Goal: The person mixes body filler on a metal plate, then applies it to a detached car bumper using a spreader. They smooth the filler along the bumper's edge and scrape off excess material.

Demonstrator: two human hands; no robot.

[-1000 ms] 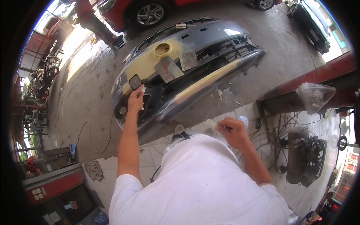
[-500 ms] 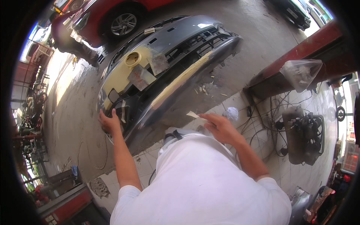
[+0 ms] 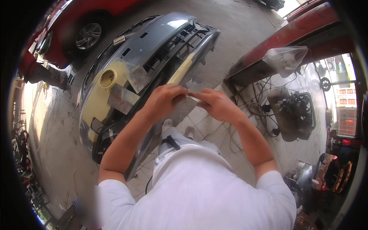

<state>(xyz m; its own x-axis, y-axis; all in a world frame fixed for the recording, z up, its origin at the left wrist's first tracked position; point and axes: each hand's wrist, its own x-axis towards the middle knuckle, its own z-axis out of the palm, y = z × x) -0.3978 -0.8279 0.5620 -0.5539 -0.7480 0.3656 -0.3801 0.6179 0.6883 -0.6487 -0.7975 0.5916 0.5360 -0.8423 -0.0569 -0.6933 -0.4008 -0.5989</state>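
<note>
My left hand [image 3: 165,100] is closed in a pinch, its fingertips meeting those of my right hand [image 3: 217,105] above the front of the bumper. My right hand holds a small pale strip [image 3: 193,98], partly hidden by the fingers; it is closed on it, and my left fingers touch it too. The grey bumper [image 3: 168,30] lies on the floor, with pale yellow patches on it. An open round yellow container [image 3: 109,78] sits on it beside two flat metal plates [image 3: 122,99]. The bumper's near end is partly behind my left arm.
A red car [image 3: 61,34] stands at upper left, with a person's dark legs [image 3: 50,76] beside it. A red steel beam [image 3: 280,30] with a plastic bag [image 3: 284,58] runs at upper right. A compressor [image 3: 289,115] and tangled cables occupy the tiles on the right.
My left hand has left the bumper's near end and moved up and right to meet my right hand. The view has turned, and the bumper now appears farther left.
</note>
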